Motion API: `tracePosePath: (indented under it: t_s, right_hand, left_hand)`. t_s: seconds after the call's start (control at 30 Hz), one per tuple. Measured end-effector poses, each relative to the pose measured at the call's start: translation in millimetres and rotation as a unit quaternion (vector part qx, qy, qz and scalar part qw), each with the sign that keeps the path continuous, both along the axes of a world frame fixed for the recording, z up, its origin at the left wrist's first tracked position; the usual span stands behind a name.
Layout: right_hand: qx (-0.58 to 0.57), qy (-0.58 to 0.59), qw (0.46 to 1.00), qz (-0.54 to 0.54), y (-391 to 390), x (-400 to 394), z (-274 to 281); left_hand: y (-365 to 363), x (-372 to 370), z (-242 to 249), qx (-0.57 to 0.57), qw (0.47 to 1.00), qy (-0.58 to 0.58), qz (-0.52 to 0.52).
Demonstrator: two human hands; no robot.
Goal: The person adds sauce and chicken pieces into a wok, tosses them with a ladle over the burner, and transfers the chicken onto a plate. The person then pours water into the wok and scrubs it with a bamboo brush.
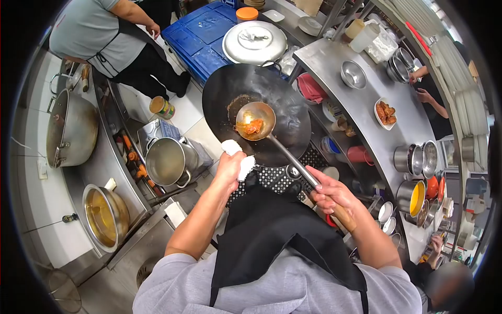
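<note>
A large dark wok (293, 112) is in front of me, with brown residue on its inner wall. My left hand (230, 170) is closed around a folded white cloth (246, 166) at the wok's near left edge; whatever lies under the cloth is hidden. In my right hand (334, 191) is a long-handled ladle (293, 159), gripped by its wooden end. The ladle's bowl is over the wok and contains orange-red, saucy food (251, 127).
Left of me are a stockpot (164, 162), a big pot (73, 128) and a basin of yellowish liquid (104, 217). A lidded pot (253, 42) sits beyond the wok. The right counter (361, 107) bears a dish of food (386, 113) and bowls. Other people stand at upper left and right.
</note>
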State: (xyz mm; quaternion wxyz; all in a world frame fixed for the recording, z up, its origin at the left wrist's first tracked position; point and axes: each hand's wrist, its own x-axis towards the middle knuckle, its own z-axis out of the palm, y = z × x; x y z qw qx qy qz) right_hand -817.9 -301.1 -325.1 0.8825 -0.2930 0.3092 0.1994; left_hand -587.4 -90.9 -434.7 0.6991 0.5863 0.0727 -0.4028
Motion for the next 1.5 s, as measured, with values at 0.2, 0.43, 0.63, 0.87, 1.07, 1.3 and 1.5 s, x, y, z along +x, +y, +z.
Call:
tracePosePath:
  t_s: [0.2, 0.43, 0.63, 0.87, 1.07, 1.3, 1.5]
  right_hand:
    - [-0.201, 0.028, 0.978, -0.042, -1, 15, -6]
    - [-0.382, 0.041, 0.92, 0.083, -3, 60, -9]
    - [0.046, -0.067, 0.996, -0.034, 3, 35, -3]
    - [0.12, -0.138, 0.978, -0.102, -12, -44, -25]
    - [-0.035, -0.146, 0.959, -0.242, -52, -129, 8]
    - [-0.336, -0.045, 0.884, -0.322, -117, -172, 50]
    - [-0.433, 0.034, 0.82, -0.372, -168, -151, 17]
  left_hand:
    - [-1, -1, 10, -0.001, 1.0, 0.004, 0.007]
    - [-10, -1, 4, 0.005, 0.998, -0.053, -0.028]
    - [-10, -3, 12, 0.04, 0.998, -0.036, -0.037]
    - [-4, -15, 33, -0.003, 0.998, 0.068, -0.012]
    - [-23, -12, 33, 0.0, 0.994, 0.103, -0.045]
    - [-35, -8, 33, 0.001, 0.992, 0.112, -0.055]
    - [-58, -28, 54, 0.031, 0.996, 0.082, -0.032]
